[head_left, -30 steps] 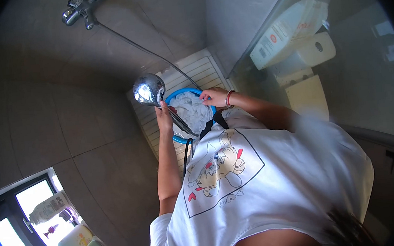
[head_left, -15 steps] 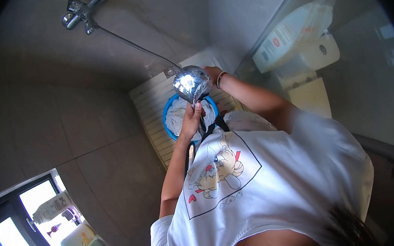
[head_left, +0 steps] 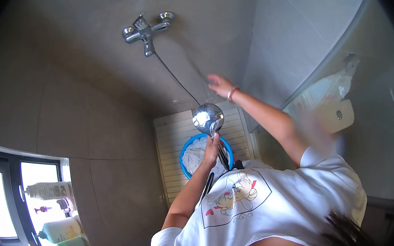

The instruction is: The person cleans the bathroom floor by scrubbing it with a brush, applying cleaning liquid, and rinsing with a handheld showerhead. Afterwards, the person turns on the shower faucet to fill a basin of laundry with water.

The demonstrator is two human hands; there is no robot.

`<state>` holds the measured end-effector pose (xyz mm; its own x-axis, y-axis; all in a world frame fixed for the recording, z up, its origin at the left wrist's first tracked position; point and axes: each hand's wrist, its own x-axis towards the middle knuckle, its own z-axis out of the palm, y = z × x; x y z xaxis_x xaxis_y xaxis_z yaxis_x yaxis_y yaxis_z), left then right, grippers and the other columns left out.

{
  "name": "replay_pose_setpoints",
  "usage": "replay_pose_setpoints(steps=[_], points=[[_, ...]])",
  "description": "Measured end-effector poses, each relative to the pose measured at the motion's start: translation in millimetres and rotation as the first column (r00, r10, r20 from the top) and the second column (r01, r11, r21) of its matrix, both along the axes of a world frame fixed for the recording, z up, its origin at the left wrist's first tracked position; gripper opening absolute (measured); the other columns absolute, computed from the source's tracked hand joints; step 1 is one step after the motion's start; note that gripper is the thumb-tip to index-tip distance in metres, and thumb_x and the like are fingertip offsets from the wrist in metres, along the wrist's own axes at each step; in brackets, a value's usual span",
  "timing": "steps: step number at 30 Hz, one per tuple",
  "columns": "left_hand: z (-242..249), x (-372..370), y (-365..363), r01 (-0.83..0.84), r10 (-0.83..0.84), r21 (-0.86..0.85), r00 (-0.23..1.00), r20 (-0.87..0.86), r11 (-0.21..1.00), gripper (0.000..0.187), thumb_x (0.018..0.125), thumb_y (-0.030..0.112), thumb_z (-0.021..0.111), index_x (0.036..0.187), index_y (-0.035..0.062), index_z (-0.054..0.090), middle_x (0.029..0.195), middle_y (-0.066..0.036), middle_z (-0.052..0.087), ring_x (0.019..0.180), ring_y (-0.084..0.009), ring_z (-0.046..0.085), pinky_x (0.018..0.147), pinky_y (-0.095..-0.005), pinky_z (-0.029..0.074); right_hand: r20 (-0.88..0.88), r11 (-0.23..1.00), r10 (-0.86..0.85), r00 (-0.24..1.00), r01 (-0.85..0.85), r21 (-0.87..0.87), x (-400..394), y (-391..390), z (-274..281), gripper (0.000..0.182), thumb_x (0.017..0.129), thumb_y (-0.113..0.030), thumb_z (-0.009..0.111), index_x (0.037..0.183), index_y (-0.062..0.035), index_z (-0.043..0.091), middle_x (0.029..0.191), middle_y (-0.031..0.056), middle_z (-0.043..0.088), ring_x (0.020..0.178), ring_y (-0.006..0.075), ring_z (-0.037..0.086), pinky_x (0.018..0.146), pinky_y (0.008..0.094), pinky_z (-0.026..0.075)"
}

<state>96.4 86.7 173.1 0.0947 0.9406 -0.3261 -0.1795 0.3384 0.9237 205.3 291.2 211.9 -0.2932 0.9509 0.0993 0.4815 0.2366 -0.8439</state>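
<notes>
My left hand [head_left: 212, 151] is wrapped around the handle of a chrome shower head [head_left: 208, 116], whose round shiny face points up. Below it stands a blue basin [head_left: 183, 165] with white cloth [head_left: 193, 156] inside, partly covered by my forearm and the shower head. My right hand [head_left: 222, 85] is stretched out in the air beyond the shower head, holding nothing, its fingers somewhat apart. Up on the wall is a chrome mixer tap [head_left: 146, 34], which my right hand does not touch. A thin metal hose [head_left: 176, 80] runs from the tap to behind the shower head.
Slatted boards [head_left: 170, 137] cover the floor under the basin. At left, several bottles [head_left: 61, 231] line the window sill. A glass panel [head_left: 380, 105] stands at right, with a toilet roll [head_left: 341, 115] and a plastic pack [head_left: 329, 89] seen through it.
My right hand has left its place beside the shower head and reached outward toward the wall, opening. My left hand still grips the shower head. The view has shifted, showing more of the tap.
</notes>
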Motion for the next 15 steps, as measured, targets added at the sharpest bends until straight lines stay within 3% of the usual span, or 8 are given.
replay_pose_setpoints(steps=[2,4,6,8,11,14,15], points=[[1,-5,0,-0.068,0.068,-0.031,0.997,0.026,0.997,0.035,0.080,0.044,0.034,0.087,0.0097,0.036,0.066,-0.004,0.045,0.058,-0.0109,0.044,0.051,-0.0221,0.035,0.141,0.928,-0.026,0.990,-0.029,0.373,-25,24,77,0.041,0.070,-0.017,0.052,0.108,-0.0053,0.041,0.110,0.0143,0.043,0.102,0.0261,0.040,0.086,0.0316,0.032],[0,-10,2,-0.153,0.157,-0.049,0.985,0.074,0.987,0.035,0.080,0.044,0.034,0.087,0.0099,0.037,0.066,-0.004,0.045,0.057,-0.0107,0.044,0.048,-0.0214,0.033,0.122,0.739,-0.053,0.991,-0.043,0.672,-57,54,138,0.041,0.069,-0.016,0.053,0.107,-0.0050,0.041,0.111,0.0151,0.041,0.104,0.0277,0.037,0.087,0.0327,0.031],[0,-17,5,-0.231,0.234,-0.035,0.965,0.119,0.972,0.035,0.080,0.044,0.034,0.086,0.0100,0.037,0.066,-0.003,0.045,0.057,-0.0107,0.044,0.047,-0.0207,0.032,0.098,0.608,0.043,0.994,-0.104,0.787,-88,69,201,0.043,0.067,-0.016,0.053,0.107,-0.0044,0.041,0.111,0.0154,0.040,0.104,0.0284,0.037,0.087,0.0326,0.031],[4,-24,7,-0.311,0.314,-0.047,0.936,0.159,0.949,0.035,0.080,0.044,0.034,0.086,0.0099,0.037,0.066,-0.003,0.046,0.057,-0.0109,0.044,0.047,-0.0203,0.032,0.180,0.540,0.005,0.984,-0.154,0.828,-116,84,236,0.041,0.069,-0.014,0.052,0.107,-0.0048,0.039,0.114,0.0147,0.038,0.102,0.0283,0.039,0.085,0.0322,0.033],[28,-37,2,-0.405,0.411,-0.071,0.885,0.219,0.911,0.034,0.079,0.044,0.037,0.085,0.0100,0.037,0.067,-0.004,0.045,0.061,-0.0127,0.045,0.054,-0.0232,0.036,0.542,0.730,-0.039,0.839,-0.346,0.589,-141,90,258,0.042,0.067,-0.012,0.052,0.106,-0.0034,0.039,0.112,0.0160,0.039,0.101,0.0287,0.040,0.085,0.0323,0.034],[32,-46,-1,-0.589,0.572,-0.069,0.741,0.351,0.805,0.035,0.079,0.045,0.037,0.086,0.0110,0.038,0.065,-0.003,0.047,0.055,-0.0095,0.044,0.046,-0.0207,0.030,0.394,0.601,-0.079,0.916,-0.272,0.752,-140,89,227,0.044,0.064,-0.009,0.053,0.106,-0.0022,0.039,0.110,0.0169,0.039,0.100,0.0292,0.041,0.085,0.0324,0.034],[34,-54,-8,-0.585,0.560,-0.073,0.722,0.407,0.808,0.033,0.079,0.043,0.039,0.084,0.0101,0.037,0.071,-0.005,0.043,0.066,-0.0161,0.044,0.063,-0.0312,0.037,0.353,0.580,-0.045,0.935,-0.263,0.771,-136,84,222,0.045,0.064,-0.008,0.053,0.106,-0.0020,0.038,0.111,0.0166,0.039,0.100,0.0292,0.041,0.085,0.0323,0.034]])
